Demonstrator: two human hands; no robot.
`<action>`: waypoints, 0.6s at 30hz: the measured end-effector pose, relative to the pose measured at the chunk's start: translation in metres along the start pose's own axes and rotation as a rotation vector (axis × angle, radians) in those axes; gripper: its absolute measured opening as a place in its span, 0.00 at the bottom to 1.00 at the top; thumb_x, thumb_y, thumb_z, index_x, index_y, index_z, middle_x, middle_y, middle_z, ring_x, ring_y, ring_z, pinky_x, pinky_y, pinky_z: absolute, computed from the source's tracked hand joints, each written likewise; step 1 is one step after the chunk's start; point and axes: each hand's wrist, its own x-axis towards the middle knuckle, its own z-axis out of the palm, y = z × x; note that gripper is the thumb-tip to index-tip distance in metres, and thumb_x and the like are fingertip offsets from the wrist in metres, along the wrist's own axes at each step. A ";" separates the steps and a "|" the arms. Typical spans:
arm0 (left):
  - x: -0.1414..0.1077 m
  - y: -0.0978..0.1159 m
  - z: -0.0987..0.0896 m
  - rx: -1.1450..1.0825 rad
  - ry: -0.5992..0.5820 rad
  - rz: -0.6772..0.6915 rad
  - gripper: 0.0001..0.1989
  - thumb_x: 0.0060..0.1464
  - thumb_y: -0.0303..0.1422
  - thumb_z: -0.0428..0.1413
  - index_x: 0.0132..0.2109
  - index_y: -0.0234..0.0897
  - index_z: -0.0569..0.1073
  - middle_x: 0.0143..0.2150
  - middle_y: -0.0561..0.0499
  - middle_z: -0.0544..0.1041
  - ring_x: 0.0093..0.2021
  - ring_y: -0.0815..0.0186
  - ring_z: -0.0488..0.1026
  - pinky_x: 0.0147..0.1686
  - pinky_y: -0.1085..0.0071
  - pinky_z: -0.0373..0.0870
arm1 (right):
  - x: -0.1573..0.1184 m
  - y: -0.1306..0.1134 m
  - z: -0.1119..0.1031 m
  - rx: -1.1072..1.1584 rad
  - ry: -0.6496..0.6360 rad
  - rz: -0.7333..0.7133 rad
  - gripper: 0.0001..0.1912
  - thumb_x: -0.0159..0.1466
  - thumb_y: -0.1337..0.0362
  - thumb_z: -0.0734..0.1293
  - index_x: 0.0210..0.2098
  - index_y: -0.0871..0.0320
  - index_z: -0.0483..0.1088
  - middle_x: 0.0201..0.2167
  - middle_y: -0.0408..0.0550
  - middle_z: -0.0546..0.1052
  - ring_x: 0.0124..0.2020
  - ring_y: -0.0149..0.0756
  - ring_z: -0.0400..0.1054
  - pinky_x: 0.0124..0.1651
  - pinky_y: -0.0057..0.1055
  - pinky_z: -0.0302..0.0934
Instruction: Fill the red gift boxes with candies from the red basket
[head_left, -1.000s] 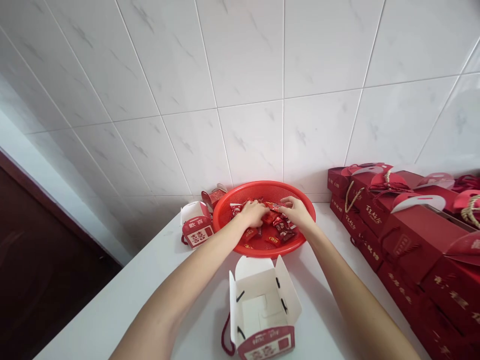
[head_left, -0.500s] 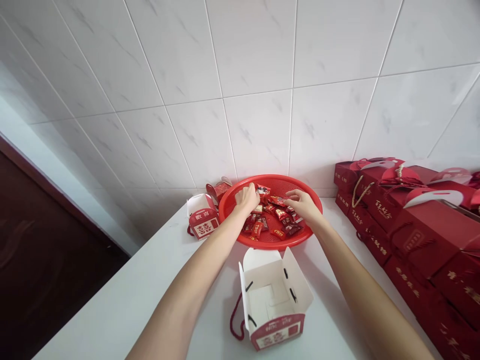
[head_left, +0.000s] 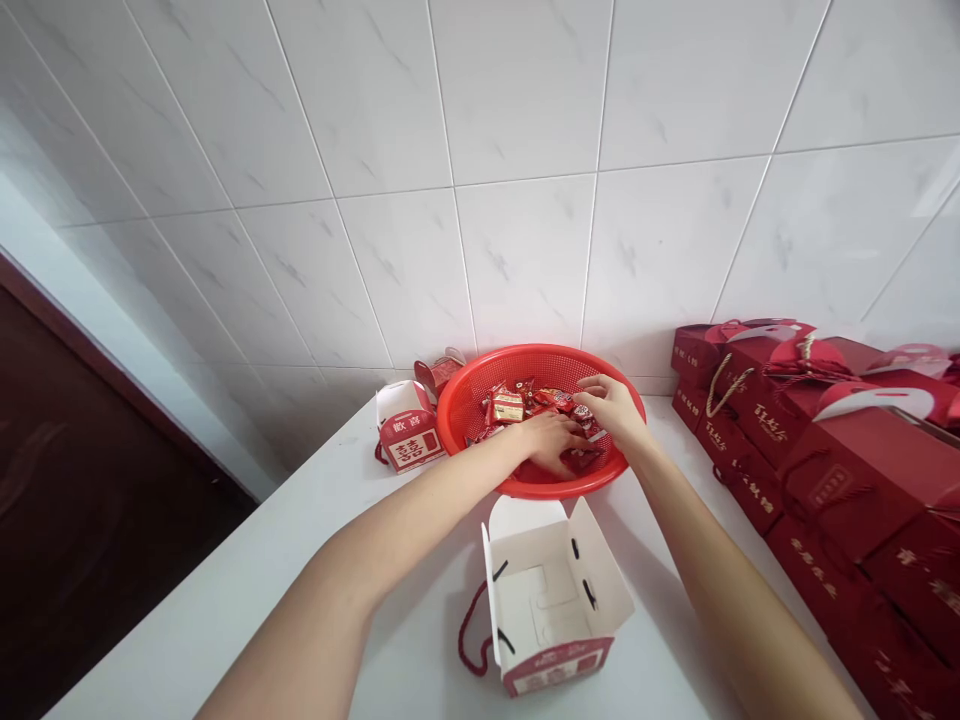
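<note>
The left hand (head_left: 553, 440) has shifted from the left side of the red basket (head_left: 559, 490) toward its right, leaving the wrapped packets (head_left: 507, 404) at the left rear uncovered. Its fingers spread over others; whether they grip one cannot be told. The right hand (head_left: 615, 408) remains at the right rim, fingers part-curled and apart. Both hands therefore now occupy one side of the basket, near the desk's (head_left: 420, 640) wall-side edge. The open box (head_left: 559, 670) stands nearer, between the forearms.

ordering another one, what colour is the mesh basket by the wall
The basket is bright red, best seen in the head view.
</note>
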 end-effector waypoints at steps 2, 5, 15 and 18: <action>-0.001 -0.002 -0.001 0.046 -0.048 -0.130 0.25 0.52 0.41 0.63 0.58 0.50 0.75 0.60 0.49 0.74 0.62 0.53 0.66 0.62 0.60 0.58 | 0.001 0.001 0.000 0.000 -0.020 -0.015 0.11 0.53 0.66 0.68 0.37 0.58 0.70 0.36 0.49 0.77 0.34 0.36 0.72 0.32 0.28 0.65; -0.004 -0.009 -0.005 0.090 -0.021 -0.390 0.19 0.55 0.41 0.61 0.53 0.43 0.79 0.56 0.42 0.76 0.59 0.50 0.69 0.60 0.55 0.59 | 0.002 0.001 0.000 0.008 -0.036 -0.011 0.10 0.53 0.65 0.68 0.37 0.57 0.70 0.33 0.47 0.77 0.29 0.34 0.71 0.28 0.28 0.64; -0.004 -0.028 -0.007 0.108 0.107 -0.721 0.10 0.56 0.26 0.57 0.45 0.33 0.80 0.45 0.36 0.81 0.54 0.47 0.73 0.55 0.52 0.63 | -0.003 -0.005 0.001 0.045 -0.007 0.019 0.08 0.53 0.66 0.69 0.34 0.58 0.71 0.31 0.46 0.77 0.28 0.33 0.70 0.31 0.29 0.64; -0.008 -0.024 -0.008 0.100 0.131 -0.582 0.12 0.58 0.28 0.56 0.47 0.39 0.79 0.47 0.43 0.81 0.54 0.51 0.73 0.56 0.56 0.63 | -0.005 -0.007 0.001 0.060 0.017 0.016 0.08 0.53 0.65 0.69 0.33 0.58 0.71 0.31 0.47 0.77 0.30 0.34 0.71 0.33 0.30 0.65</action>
